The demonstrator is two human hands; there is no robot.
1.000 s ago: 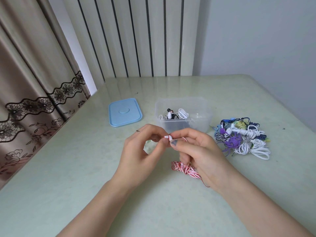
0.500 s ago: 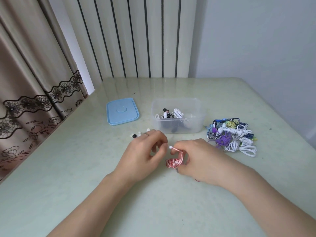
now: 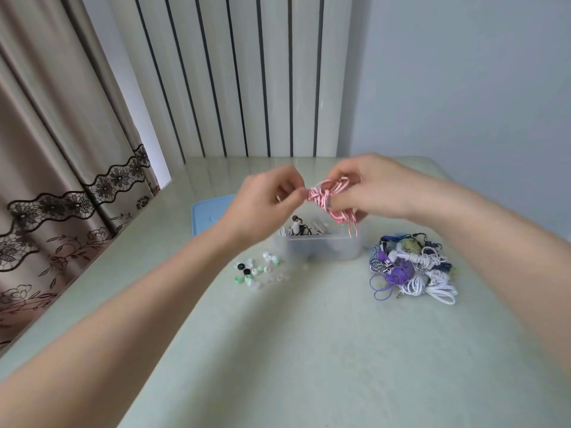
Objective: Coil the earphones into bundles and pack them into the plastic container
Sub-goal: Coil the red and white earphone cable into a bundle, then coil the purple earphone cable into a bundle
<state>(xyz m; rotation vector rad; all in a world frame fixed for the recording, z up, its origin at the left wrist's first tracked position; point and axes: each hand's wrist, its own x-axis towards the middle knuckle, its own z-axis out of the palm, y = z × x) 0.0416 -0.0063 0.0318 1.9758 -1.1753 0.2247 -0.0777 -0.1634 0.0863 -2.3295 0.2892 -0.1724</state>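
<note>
Fingertips of left hand pinching one end of pink cord; right hand curled round the bundle, above box. Loose tail hanging at the rim. Risk: uncoiling on release, tail snagging outside.

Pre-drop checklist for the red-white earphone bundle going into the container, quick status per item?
1. Both hands hold the red-white bundle, left hand and right hand: ok.
2. Bundle over the clear container: ok.
3. Container open, blue lid set aside on the table: ok.
4. Bundle fully coiled: not ok, a loose end hangs down.
5. Room left in the container: ok, only a few earphones inside.
6. Coil secured against unwinding: cannot tell.
</note>
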